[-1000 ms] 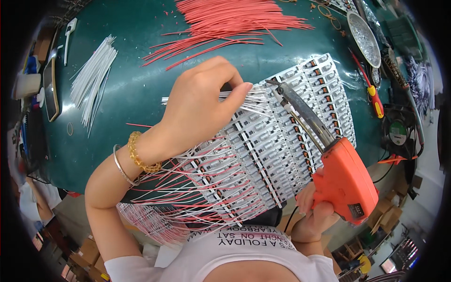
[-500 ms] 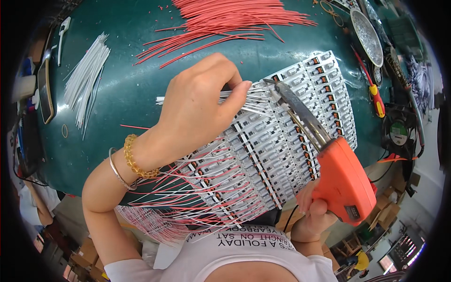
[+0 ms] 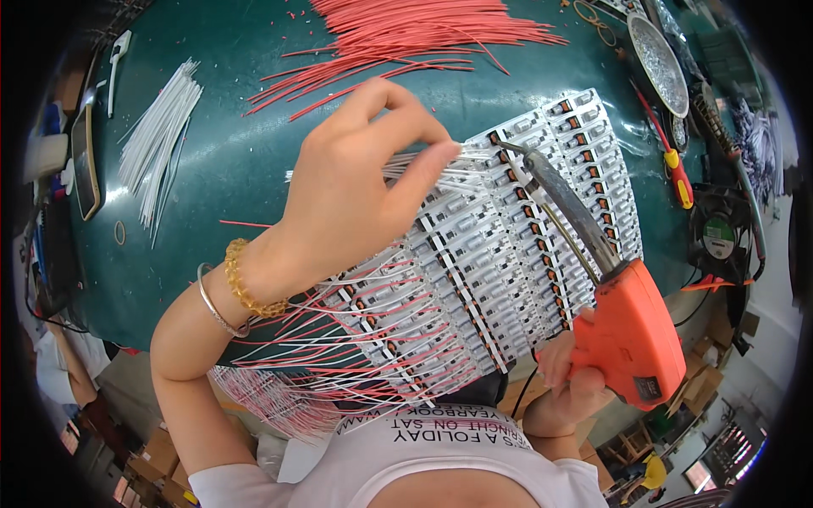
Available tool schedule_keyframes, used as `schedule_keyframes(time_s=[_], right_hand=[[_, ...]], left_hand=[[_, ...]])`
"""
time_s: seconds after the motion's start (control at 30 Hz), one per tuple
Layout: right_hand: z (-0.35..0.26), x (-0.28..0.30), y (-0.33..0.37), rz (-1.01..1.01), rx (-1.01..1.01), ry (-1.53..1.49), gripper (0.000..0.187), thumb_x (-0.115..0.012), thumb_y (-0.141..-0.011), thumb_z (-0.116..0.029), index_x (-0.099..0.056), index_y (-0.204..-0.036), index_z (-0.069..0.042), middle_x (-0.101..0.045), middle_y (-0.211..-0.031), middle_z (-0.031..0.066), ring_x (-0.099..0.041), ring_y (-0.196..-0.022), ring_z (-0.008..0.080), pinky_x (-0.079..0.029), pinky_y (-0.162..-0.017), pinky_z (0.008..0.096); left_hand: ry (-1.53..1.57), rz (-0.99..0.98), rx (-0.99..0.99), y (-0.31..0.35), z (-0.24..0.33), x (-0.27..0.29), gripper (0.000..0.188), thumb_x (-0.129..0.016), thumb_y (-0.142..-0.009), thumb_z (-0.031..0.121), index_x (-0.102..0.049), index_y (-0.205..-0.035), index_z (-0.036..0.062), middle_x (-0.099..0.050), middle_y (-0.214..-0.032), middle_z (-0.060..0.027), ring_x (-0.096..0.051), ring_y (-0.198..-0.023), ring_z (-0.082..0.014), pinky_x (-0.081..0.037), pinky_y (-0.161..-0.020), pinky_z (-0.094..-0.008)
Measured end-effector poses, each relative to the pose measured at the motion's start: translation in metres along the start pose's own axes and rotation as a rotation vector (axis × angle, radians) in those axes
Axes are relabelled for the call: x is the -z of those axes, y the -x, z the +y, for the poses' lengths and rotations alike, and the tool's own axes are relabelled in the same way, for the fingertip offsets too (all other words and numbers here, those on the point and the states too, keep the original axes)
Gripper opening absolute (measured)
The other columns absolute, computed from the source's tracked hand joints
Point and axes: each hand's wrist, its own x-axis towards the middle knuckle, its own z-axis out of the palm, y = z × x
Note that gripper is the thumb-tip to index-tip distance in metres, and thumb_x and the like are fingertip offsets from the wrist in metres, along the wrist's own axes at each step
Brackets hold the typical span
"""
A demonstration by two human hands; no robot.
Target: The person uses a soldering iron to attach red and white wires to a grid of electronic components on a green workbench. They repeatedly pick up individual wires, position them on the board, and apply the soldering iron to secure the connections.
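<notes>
My left hand (image 3: 347, 186) pinches a bundle of thin white wires (image 3: 449, 179) between thumb and fingers. The wire ends lie over the upper left part of a panel of small circuit boards (image 3: 478, 254). In my right hand (image 3: 569, 377) is an orange soldering gun (image 3: 633, 326), gripped by its handle. Its dark, bent tip points up and left, close to the wire ends at the panel's top edge; whether it touches the board I cannot tell. Red and white wires (image 3: 385, 313) stick out leftward from the panel's lower left boards, below my left wrist.
Loose red wires (image 3: 423, 30) are heaped at the far side of the green table (image 3: 241, 144). A white wire bundle (image 3: 161, 140) and a phone (image 3: 85, 161) lie at left. On the right are a screwdriver (image 3: 679, 179), a metal dish (image 3: 659, 63) and a small fan (image 3: 716, 237).
The soldering gun has shifted a little to the right, its tip moving right along the panel's top edge. My left hand's fingers have risen slightly, with the white wires still pinched.
</notes>
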Motion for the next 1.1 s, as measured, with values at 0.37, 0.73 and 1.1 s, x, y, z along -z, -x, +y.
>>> schedule_keyframes(time_s=[0.37,0.73,1.1], right_hand=[[0.023,0.030,0.015,-0.029,0.026,0.218,0.077,-0.066,-0.087,-0.054,-0.045,-0.118,0.014,-0.047,-0.052,0.0005,-0.042,-0.039,0.0093,-0.034,-0.038,0.0230],[0.005,0.009,0.005,-0.023,0.027,0.080,0.077,-0.067,-0.085,-0.054,-0.047,-0.119,0.013,-0.047,-0.052,-0.0003,-0.044,-0.040,0.0088,-0.034,-0.040,0.0227],[0.012,0.012,0.007,-0.024,0.072,0.009,0.080,-0.066,-0.086,-0.053,-0.045,-0.124,0.015,-0.047,-0.052,-0.0002,-0.041,-0.039,0.0082,-0.033,-0.039,0.0220]], left_hand=[[-0.033,-0.056,0.029,0.010,0.010,-0.008,0.012,-0.073,-0.076,-0.001,-0.061,-0.077,-0.0006,-0.059,-0.084,-0.0091,-0.060,-0.070,-0.0201,-0.049,-0.061,-0.0293],[-0.078,-0.068,0.036,0.009,0.012,-0.012,0.012,-0.071,-0.077,0.000,-0.059,-0.077,-0.0015,-0.058,-0.082,-0.0102,-0.059,-0.069,-0.0238,-0.048,-0.061,-0.0311],[-0.089,-0.080,0.073,0.009,0.013,-0.012,0.010,-0.071,-0.077,0.001,-0.061,-0.078,-0.0013,-0.059,-0.083,-0.0095,-0.058,-0.069,-0.0234,-0.047,-0.061,-0.0312]])
